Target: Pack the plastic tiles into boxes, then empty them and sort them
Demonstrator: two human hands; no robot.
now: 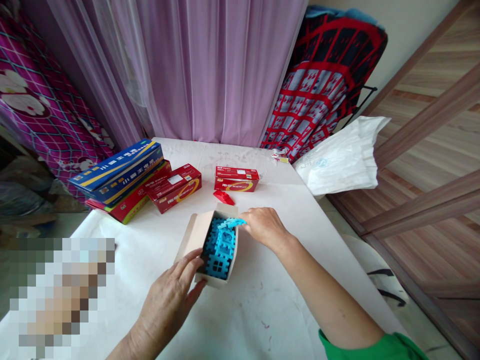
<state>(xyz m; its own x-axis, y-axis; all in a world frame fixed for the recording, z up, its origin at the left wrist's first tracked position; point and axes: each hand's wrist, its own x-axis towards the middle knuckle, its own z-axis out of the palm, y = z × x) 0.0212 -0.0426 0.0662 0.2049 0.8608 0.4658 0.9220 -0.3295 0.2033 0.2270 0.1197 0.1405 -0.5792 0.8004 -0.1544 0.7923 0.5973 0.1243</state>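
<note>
An open cardboard box (193,234) sits on the white table, its flap folded out to the left. Blue interlocking plastic pieces (219,247) fill it. My left hand (174,285) grips the near left edge of the box, thumb at the near side and fingers over the left wall. Above the far right edge of the box, my right hand (264,226) pinches a blue piece (233,223) between thumb and fingers. Just beyond the box lies a red object (224,197), in front of a closed red box (237,179).
Another red box (176,187) stands left of centre, beside a stack with a blue box (120,172) on top. A white bag (337,160) hangs at the table's right edge. The table (292,300) meets a purple curtain (210,70). A pixelated patch covers the lower left.
</note>
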